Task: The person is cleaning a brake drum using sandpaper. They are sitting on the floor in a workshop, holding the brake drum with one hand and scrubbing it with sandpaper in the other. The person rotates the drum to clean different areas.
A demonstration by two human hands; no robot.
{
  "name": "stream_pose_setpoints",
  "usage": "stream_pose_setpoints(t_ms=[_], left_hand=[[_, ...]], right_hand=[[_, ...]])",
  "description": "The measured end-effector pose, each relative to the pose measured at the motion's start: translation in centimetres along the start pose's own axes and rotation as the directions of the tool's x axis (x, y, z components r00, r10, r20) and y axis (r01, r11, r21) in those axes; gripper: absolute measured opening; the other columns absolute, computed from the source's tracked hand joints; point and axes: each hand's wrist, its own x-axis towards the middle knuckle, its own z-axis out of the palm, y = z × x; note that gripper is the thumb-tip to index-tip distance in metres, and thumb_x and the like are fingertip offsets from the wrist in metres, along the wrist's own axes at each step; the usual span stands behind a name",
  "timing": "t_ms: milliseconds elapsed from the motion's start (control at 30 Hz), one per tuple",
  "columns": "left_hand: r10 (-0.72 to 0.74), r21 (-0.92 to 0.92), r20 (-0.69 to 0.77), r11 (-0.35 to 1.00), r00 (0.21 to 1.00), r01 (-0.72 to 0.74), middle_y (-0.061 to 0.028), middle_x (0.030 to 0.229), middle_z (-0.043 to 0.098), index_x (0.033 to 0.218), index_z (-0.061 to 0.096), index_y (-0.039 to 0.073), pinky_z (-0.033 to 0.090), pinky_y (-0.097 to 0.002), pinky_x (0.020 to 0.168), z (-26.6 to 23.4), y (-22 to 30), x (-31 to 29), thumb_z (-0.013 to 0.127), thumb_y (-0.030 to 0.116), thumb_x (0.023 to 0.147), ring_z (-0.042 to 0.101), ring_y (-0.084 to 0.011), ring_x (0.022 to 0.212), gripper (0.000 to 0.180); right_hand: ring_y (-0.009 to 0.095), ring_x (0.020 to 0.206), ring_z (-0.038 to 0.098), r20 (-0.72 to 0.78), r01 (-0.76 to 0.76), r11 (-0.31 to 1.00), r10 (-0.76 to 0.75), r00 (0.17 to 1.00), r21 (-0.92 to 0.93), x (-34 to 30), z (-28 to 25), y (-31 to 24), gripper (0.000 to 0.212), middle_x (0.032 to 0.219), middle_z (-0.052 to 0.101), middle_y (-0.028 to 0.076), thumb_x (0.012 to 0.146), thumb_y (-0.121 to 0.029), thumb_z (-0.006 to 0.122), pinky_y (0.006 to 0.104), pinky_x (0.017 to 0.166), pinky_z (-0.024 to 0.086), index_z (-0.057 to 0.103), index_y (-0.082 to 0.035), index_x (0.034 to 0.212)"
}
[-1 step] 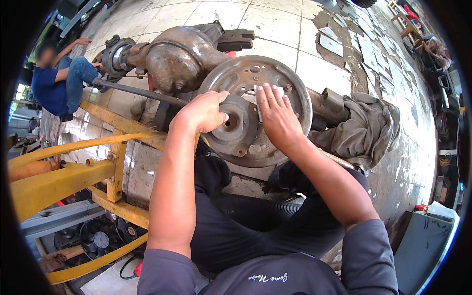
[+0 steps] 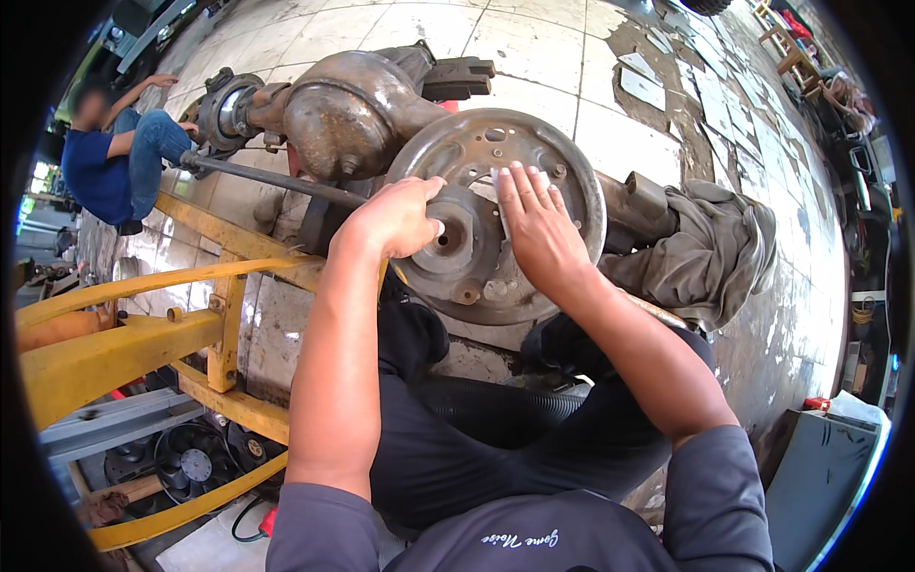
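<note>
A round, worn metal brake backing plate (image 2: 534,300) stands tilted in front of my knees, on the end of an axle with a bulging rusty housing (image 2: 343,119). My left hand (image 2: 396,214) rests at the plate's left side, thumb and forefinger spread apart by the raised hub (image 2: 464,234). Flat on the plate's right half lies my right hand (image 2: 538,224), its fingers stretched out together and pointing away from me. A pale edge shows beside its forefinger; I cannot make out what it is. The plate's surface under both hands is hidden.
A yellow metal frame (image 2: 124,348) runs along my left, with a black fan (image 2: 195,465) below it. Grey-brown cloth (image 2: 715,253) wraps the axle's right end. A long rod (image 2: 276,181) leads left towards a seated person (image 2: 100,167). Broken tiles (image 2: 643,86) lie at far right.
</note>
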Motion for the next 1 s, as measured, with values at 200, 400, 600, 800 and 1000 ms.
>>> stream_pose_setpoints(t_ms=[200, 400, 600, 800, 1000], left_hand=[[-0.012, 0.042, 0.015, 0.999, 1.000, 0.011, -0.0194, 0.145, 0.049, 0.146, 0.044, 0.003, 0.035, -0.0357, 0.115, -0.3, -0.1, 0.3, 0.070, 0.015, 0.087, 0.044, -0.0311, 0.137, 0.065], [-0.014, 0.028, 0.020, 1.000, 1.000, 0.013, -0.0198, 0.145, 0.048, 0.146, 0.044, 0.003, 0.035, -0.0360, 0.115, -0.6, 0.2, 0.5, 0.071, 0.015, 0.087, 0.045, -0.0314, 0.136, 0.066], [-0.026, -0.004, 0.021, 1.000, 0.999, 0.026, -0.0202, 0.146, 0.048, 0.146, 0.044, 0.002, 0.034, -0.0359, 0.115, -0.4, -0.1, 0.5, 0.071, 0.015, 0.087, 0.044, -0.0312, 0.137, 0.066], [-0.023, 0.019, 0.023, 1.000, 0.999, 0.023, -0.0201, 0.146, 0.048, 0.146, 0.044, 0.002, 0.034, -0.0357, 0.116, -0.7, 0.3, 0.4, 0.070, 0.015, 0.087, 0.044, -0.0311, 0.137, 0.066], [-0.001, 0.047, 0.020, 0.999, 1.000, 0.000, -0.0200, 0.145, 0.049, 0.146, 0.043, 0.002, 0.035, -0.0360, 0.115, -0.8, 0.0, 0.6, 0.070, 0.016, 0.088, 0.044, -0.0308, 0.137, 0.066]], right_hand=[[0.034, 0.148, 0.028, 0.043, 0.041, 0.999, -0.040, 0.998, -0.013, 0.4, 1.0, -0.6, 0.059, 0.159, 0.029, 0.020, 0.097, -0.010, 0.041, 0.0496, 0.119, 0.028, 0.025, 0.002, 0.153], [0.033, 0.149, 0.026, 0.048, 0.122, 0.992, -0.123, 0.991, 0.020, 0.0, -0.4, -1.1, 0.061, 0.161, 0.025, 0.018, 0.097, -0.007, 0.039, 0.0483, 0.121, 0.024, 0.022, -0.001, 0.155], [0.035, 0.149, 0.026, 0.036, 0.013, 0.999, -0.011, 0.999, -0.041, 1.2, 0.5, 0.4, 0.062, 0.161, 0.026, 0.017, 0.097, -0.007, 0.041, 0.0496, 0.120, 0.025, 0.021, -0.001, 0.155], [0.036, 0.147, 0.028, 0.016, 0.048, 0.997, -0.047, 0.999, -0.056, 1.0, 1.3, -0.3, 0.062, 0.160, 0.026, 0.018, 0.097, -0.008, 0.042, 0.0500, 0.119, 0.027, 0.021, -0.001, 0.155], [0.031, 0.150, 0.023, 0.090, 0.155, 0.988, -0.157, 0.984, 0.027, 0.3, -0.2, -1.3, 0.061, 0.162, 0.022, 0.018, 0.099, -0.010, 0.039, 0.0473, 0.121, 0.024, 0.019, -0.001, 0.155]])
